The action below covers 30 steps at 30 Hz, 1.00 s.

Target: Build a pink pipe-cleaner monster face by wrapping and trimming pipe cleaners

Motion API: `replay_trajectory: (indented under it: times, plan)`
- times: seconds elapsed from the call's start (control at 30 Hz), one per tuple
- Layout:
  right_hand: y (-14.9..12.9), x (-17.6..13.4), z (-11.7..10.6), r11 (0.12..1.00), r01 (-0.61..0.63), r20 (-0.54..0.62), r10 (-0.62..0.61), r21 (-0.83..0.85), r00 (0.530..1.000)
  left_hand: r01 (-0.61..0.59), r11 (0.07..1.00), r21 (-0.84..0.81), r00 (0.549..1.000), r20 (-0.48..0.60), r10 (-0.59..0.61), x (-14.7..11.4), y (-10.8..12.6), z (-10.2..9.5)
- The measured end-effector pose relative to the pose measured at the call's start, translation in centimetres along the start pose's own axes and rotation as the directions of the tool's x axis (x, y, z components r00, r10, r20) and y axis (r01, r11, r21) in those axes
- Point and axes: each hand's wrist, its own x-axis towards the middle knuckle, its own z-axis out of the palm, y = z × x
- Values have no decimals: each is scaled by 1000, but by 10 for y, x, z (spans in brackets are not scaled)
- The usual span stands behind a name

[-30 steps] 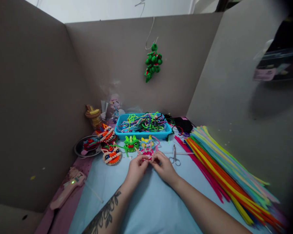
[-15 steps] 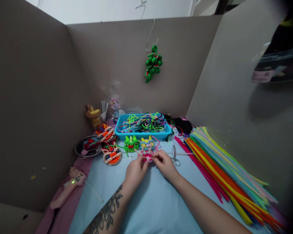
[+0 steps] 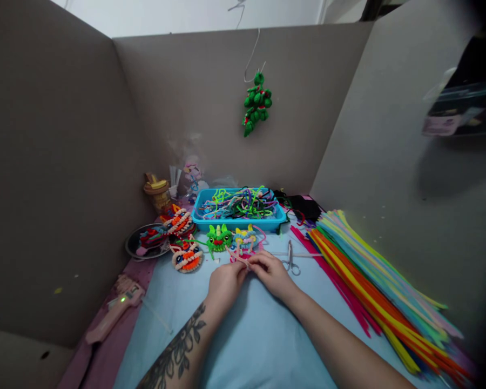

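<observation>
Close together over the blue cloth, my left hand (image 3: 225,282) and my right hand (image 3: 274,274) pinch a pink pipe-cleaner piece (image 3: 240,255) between them. Pale pink ends stick up from it, and fingers hide most of its lower part. Just behind it sit a green pipe-cleaner animal head (image 3: 219,239) and a blue and yellow one (image 3: 244,237). An orange and cream head (image 3: 187,256) lies to the left. Scissors (image 3: 291,259) rest beside my right hand, apart from it.
A blue tray (image 3: 238,224) of pipe-cleaner scraps stands at the back. Bundled pipe cleaners (image 3: 372,286) lie on the right. A pink glue gun (image 3: 117,316) with a lit green light and a metal bowl (image 3: 133,254) are on the left. Grey panels (image 3: 194,92) enclose three sides.
My fingers have drawn closer together, and the pink piece has turned, with less of its bright pink face showing. The view has shifted slightly.
</observation>
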Motion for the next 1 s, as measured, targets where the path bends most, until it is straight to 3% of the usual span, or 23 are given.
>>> replay_trajectory:
  times: [0.13,0.53,0.8,1.0]
  plan:
    - [4,1,-8,996,43,99,-35,-80,994,-9,998,59,1000,20,8,0,1,-3]
    - [1,1,-10,961,185,169,-151,-205,974,-11,985,170,997,81,-2,1,3,-3]
    - [-2,1,-4,992,127,62,-127,-3,990,-55,979,197,996,75,41,1,4,-2]
    - [-3,1,5,999,49,-39,-49,5,998,-65,977,205,997,43,58,0,5,0]
